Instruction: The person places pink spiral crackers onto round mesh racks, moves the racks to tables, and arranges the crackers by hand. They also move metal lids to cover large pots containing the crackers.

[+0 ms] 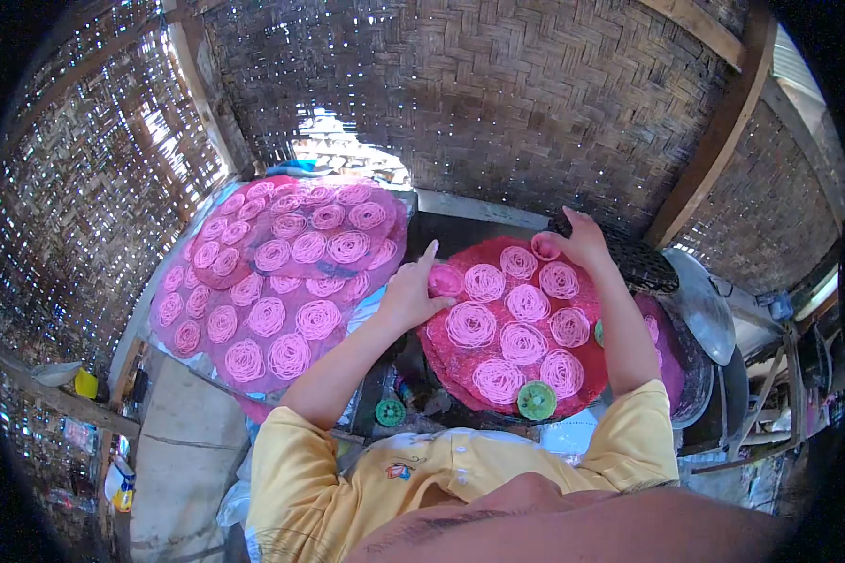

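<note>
My left hand (410,290) is at the left edge of a round red mesh cloth (458,373), thumb and fingers spread around a small pink round plastic disc (446,280). At the cloth's far right edge, my right hand (583,241) has its thumb against a second pink disc (546,246). Coiled nests of thin pink strands (523,343) lie in rows across the cloth between my hands. A green slotted plastic disc (536,400) rests on its near edge, and another green disc (598,333) is partly hidden by my right forearm.
More pink coils (317,320) cover mesh cloths (253,355) on a raised surface to the left. A loose green disc (390,413) lies between the two surfaces. Right of my forearm stand a dark woven basket (627,257) and a large metal pan (704,310). Woven bamboo walls (507,105) enclose the space.
</note>
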Demonstrator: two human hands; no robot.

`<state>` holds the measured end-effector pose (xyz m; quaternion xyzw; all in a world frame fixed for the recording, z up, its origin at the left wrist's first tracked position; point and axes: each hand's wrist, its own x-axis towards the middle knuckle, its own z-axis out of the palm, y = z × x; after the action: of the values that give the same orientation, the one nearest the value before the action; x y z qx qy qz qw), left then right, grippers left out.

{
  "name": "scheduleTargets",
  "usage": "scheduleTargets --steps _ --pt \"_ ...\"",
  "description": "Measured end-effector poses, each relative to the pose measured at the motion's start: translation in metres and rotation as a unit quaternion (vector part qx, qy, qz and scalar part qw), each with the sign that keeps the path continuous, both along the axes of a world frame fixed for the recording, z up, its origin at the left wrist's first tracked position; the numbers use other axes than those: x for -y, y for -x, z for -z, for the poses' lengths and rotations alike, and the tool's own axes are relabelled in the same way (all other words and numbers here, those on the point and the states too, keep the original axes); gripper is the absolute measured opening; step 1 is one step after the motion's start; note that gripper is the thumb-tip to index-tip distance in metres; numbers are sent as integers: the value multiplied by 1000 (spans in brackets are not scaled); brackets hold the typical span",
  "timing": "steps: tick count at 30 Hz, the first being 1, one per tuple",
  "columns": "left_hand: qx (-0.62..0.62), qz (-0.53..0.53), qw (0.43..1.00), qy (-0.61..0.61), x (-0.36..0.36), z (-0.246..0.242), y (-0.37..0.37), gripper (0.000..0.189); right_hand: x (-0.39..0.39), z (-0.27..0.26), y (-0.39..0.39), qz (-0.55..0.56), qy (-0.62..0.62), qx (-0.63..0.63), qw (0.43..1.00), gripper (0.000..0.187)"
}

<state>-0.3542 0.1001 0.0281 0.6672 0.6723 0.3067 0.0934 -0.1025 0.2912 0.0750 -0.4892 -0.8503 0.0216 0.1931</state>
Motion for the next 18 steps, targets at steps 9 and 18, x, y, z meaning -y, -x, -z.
scheduleTargets --steps 9,18 --pt "-44 32 996 68 -18 22 6 105 24 -35 -88 54 -55 -141 987 67" --pt "-46 10 993 106 -13 16 5 111 -25 11 -171 233 67 5 970 77"
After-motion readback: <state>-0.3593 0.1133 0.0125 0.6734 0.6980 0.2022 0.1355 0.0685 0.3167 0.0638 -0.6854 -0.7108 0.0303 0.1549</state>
